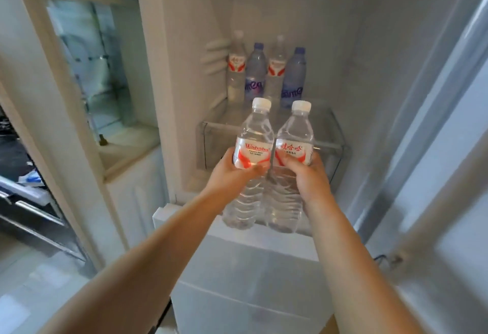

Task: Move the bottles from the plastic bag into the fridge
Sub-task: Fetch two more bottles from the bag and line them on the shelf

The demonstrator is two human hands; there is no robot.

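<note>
I hold two clear water bottles with white caps and red-and-white labels upright in front of the open fridge. My left hand [235, 172] grips the left bottle [254, 133] around its middle. My right hand [306, 175] grips the right bottle [295, 133] the same way. The two bottles touch side by side, just in front of the glass shelf [324, 145]. At the back of that shelf stand several bottles: two with red labels [236, 67] [276, 67] and two blue-tinted ones [255, 72] [294, 77]. The plastic bag is not in view.
The fridge's white inner walls [369, 69] close in on both sides. The open door [449, 122] stands at the right. A white drawer front [250, 267] lies below the shelf. A window and sill [105, 96] are at the left, dark furniture [21, 188] beyond it.
</note>
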